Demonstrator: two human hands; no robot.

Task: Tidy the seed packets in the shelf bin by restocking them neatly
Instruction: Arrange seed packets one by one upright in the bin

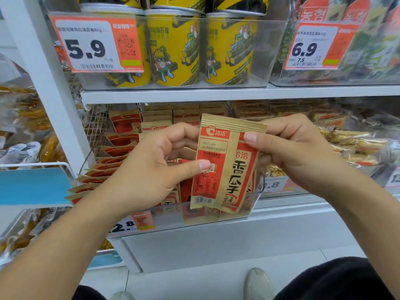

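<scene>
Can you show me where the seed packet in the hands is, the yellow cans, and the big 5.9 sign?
seed packet [227,165], head view, middle of its front.
yellow cans [175,53], head view, body of the middle can.
5.9 sign [86,49], head view, on the printed number.

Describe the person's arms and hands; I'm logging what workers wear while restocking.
Both forearms are bare, with no sleeves in view. The left hand and right hand wear no gloves; no rings, watch or wristband show. The nails are short and unpainted. Dark clothing shows at the lower edge of the view.
</scene>
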